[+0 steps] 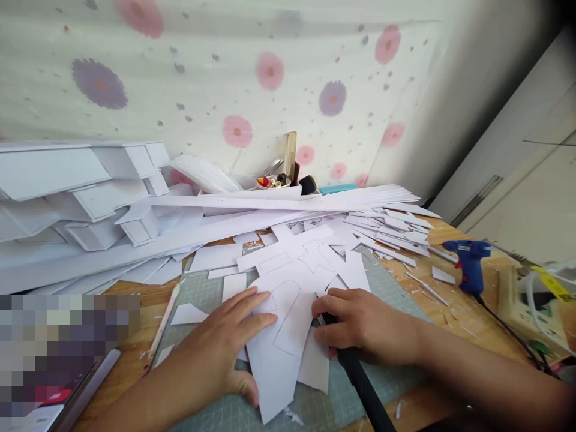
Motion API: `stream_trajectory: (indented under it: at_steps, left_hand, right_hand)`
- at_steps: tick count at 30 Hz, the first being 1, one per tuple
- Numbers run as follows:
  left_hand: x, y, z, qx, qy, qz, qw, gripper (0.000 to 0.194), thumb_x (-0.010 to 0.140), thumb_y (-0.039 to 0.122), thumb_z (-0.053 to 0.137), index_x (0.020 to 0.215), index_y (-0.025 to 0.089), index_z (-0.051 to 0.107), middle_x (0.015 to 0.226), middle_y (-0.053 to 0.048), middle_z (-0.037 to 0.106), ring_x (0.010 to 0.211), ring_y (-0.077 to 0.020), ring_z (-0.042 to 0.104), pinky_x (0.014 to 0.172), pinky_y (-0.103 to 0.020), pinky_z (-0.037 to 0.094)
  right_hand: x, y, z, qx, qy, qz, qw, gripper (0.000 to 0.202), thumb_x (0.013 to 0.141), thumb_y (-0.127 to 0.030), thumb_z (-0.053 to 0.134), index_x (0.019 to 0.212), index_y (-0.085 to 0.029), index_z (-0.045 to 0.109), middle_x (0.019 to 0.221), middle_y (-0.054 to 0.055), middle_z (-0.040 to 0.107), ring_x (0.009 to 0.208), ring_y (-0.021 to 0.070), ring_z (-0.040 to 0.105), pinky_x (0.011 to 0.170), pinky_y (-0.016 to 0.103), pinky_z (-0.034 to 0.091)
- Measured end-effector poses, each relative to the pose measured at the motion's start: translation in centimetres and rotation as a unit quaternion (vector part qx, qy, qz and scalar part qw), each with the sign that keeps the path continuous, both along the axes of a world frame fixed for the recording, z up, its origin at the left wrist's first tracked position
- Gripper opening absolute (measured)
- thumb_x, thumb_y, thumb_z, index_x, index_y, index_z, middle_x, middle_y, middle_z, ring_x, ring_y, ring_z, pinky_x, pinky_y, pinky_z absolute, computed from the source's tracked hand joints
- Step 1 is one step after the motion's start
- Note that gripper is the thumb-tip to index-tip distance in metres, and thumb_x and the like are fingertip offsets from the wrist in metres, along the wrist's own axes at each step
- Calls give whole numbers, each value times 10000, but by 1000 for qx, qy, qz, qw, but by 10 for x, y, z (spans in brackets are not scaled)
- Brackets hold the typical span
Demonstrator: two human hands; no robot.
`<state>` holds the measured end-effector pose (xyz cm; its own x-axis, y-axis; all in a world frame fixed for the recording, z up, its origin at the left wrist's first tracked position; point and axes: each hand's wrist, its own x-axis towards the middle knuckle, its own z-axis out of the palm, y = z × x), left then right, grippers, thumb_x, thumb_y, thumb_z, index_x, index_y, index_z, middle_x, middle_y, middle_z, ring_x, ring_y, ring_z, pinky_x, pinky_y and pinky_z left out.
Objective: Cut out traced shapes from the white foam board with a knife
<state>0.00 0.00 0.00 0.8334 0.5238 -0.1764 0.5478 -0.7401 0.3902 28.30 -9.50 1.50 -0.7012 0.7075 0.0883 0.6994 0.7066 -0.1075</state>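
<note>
My left hand (225, 342) presses on a white board piece (281, 360) with its fingers spread and the thumb by its lower left edge. Pencil outlines run across this piece. My right hand (364, 327) is closed around a black craft knife (360, 378), whose tip meets the piece near its right edge. Its long handle slants down toward the bottom of the view. Beneath lies a grey-green cutting mat (310, 414), partly covered by white offcuts. Just beyond my hands is another white piece (275, 263) with drawn shapes.
A blue glue gun (471, 264) stands at the right, by a power strip (531, 300). Long white strips (252, 225) and folded white board forms (85, 198) fill the back left. Narrow offcuts (396, 237) lie at the back right. A phone-like device (90, 390) is at lower left.
</note>
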Motion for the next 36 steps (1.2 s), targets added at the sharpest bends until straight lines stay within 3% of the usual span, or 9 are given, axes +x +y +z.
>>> stream_trajectory:
  at_steps: [6,13,18,22,25,29,33,36]
  left_hand:
    - [1,-8,4,-2,-4,-4,1000,912,537,494,864,1360,359,495,1566,-37,271,1448,-329,149,1139,-530,249]
    - [9,-21,12,3,7,-27,1000,836,600,444,851,1353,342,503,1545,-24,323,1441,-310,192,1137,-509,279]
    - [12,-27,10,21,-11,-21,999,711,699,337,796,1348,358,506,1532,-3,352,1429,-285,239,1138,-488,294]
    - [12,-27,9,39,-25,2,999,567,779,307,707,1321,329,542,1507,-12,397,1413,-276,278,1124,-478,325]
    - [12,-26,8,51,-27,12,998,528,788,317,698,1300,310,567,1490,-28,424,1399,-288,306,1118,-490,327]
    - [12,-24,7,69,-25,6,997,523,787,324,708,1292,315,573,1475,-34,444,1381,-296,336,1111,-500,330]
    - [11,-24,6,93,-58,-2,994,474,774,308,729,1234,303,614,1452,-44,470,1366,-303,352,1109,-510,329]
    - [10,-25,7,98,-87,-20,991,414,772,281,731,1177,296,647,1425,-40,497,1349,-294,376,1106,-487,349]
  right_hand:
    - [-5,-4,12,-38,11,-30,999,97,894,-258,555,818,-206,584,1081,26,561,848,163,511,695,291,378]
    - [-1,-11,25,-64,-1,-56,996,37,836,-177,579,809,-202,579,986,30,563,805,163,495,670,283,367]
    - [0,-11,34,-63,-15,-71,995,149,774,-67,542,829,-201,573,1014,33,564,825,171,498,699,283,383]
    - [1,-6,26,-43,-5,-83,996,166,790,-57,520,866,-192,583,1075,62,552,883,189,506,747,311,417]
    - [8,-3,13,-61,93,-90,990,103,811,-115,576,890,-178,594,1093,83,537,918,184,521,792,317,448]
    - [18,-6,1,-39,313,-96,944,162,836,-244,661,984,-197,615,1088,89,544,983,185,550,858,331,467]
    - [18,-6,-7,-68,494,-157,852,388,854,-512,618,1129,-240,644,1165,108,558,911,201,581,694,318,502]
    - [12,-1,-14,-84,574,-182,794,556,777,-701,580,1017,-217,714,981,90,606,768,186,572,585,297,474]
